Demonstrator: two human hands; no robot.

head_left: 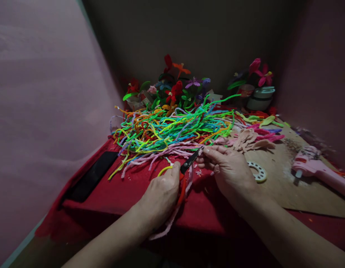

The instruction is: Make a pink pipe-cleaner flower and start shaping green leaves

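Near the desk's point(139, 180) front edge, the left hand point(162, 195) grips scissors point(190, 162); the right hand point(231, 171) pinches a pink stem point(201, 152) at the blade tips.

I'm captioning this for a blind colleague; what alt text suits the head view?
A left hand holds scissors, blades at a small pale pink piece pinched in the right hand, above a red cloth. Beyond lie a heap of colorful fuzzy stems and bright flowers; a pink glue gun rests on the right.
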